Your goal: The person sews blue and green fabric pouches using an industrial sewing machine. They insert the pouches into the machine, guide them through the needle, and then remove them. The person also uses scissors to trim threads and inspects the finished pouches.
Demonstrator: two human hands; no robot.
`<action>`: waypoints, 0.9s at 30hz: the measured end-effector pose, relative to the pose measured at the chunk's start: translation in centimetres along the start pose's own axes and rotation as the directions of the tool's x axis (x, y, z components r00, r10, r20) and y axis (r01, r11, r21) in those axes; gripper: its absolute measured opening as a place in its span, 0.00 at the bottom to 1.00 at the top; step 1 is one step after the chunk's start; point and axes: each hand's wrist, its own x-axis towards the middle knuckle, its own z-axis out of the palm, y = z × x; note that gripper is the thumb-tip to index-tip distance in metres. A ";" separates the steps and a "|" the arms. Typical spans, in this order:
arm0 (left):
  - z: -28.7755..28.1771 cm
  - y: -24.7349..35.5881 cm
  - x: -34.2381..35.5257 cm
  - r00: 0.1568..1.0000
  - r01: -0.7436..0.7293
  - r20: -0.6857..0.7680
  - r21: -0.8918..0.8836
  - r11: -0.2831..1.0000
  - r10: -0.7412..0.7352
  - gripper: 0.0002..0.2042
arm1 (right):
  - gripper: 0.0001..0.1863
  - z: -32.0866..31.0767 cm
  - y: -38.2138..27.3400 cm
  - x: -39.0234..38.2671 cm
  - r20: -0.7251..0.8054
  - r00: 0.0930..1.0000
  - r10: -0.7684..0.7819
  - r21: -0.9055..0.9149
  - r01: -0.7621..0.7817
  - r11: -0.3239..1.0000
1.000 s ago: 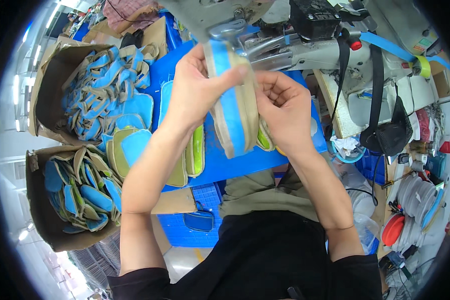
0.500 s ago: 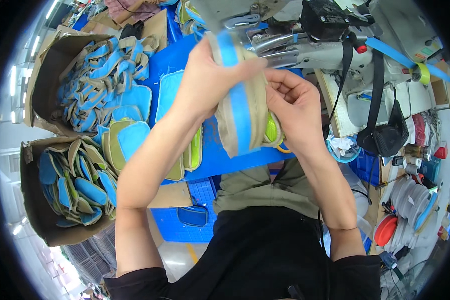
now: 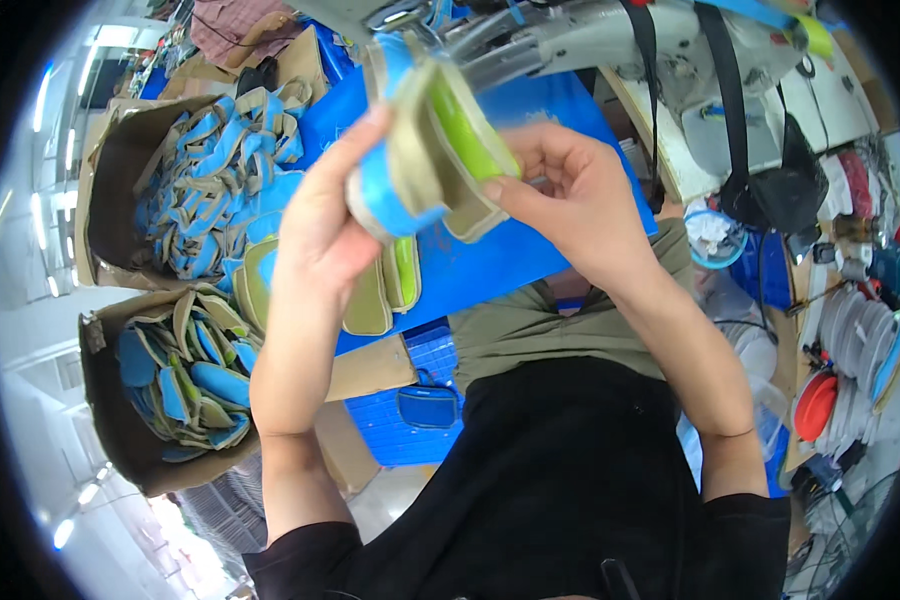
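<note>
Both my hands hold up a small khaki fabric pouch (image 3: 410, 140) above the blue table (image 3: 530, 245). A bright blue stripe runs along its side band, and lime green lining shows within; motion blurs parts of it. My left hand (image 3: 320, 220) is wrapped round the banded side, thumb upward, with its other fingers partly hidden. On the opposite side, my right hand (image 3: 585, 200) pinches the edge of the green-lined panel between thumb and fingers. Beneath my left forearm lie khaki and green panels (image 3: 370, 305).
A cardboard box (image 3: 110, 210) of blue-striped bands stands at far left; nearer is another box (image 3: 115, 420) of blue, khaki and green panels. A sewing machine (image 3: 580, 45) reaches over the table's far side. At right are a small waste basket (image 3: 715, 240) and a red disc (image 3: 816, 405).
The pouch has turned, so its green lining now faces up where the striped band showed before. My left hand has moved left and down, and the whole view has shifted.
</note>
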 end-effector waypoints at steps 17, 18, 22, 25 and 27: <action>2.5 -4.1 0.6 0.998 -0.013 -0.057 0.326 0.945 0.034 0.13 | 0.10 -0.6 1.2 -1.2 -0.058 0.996 -0.067 -0.095 0.061 0.994; 2.5 -4.1 0.8 0.998 -0.010 -0.062 0.332 0.943 0.033 0.12 | 0.10 -0.6 1.3 -1.2 -0.061 0.996 -0.060 -0.085 0.055 0.995; 2.9 -4.0 1.1 0.998 -0.010 -0.051 0.320 0.947 0.028 0.12 | 0.11 -0.7 0.4 -1.4 -0.066 0.998 -0.022 -0.029 0.020 0.999; 3.3 -3.8 0.8 0.997 -0.012 -0.063 0.314 0.949 0.033 0.13 | 0.11 -0.6 0.1 -0.7 -0.053 0.998 -0.029 -0.003 0.029 1.000; 3.0 -2.9 1.6 0.999 -0.009 -0.030 0.305 0.952 0.019 0.12 | 0.11 -0.3 0.1 0.2 -0.037 0.999 -0.002 0.051 0.004 0.999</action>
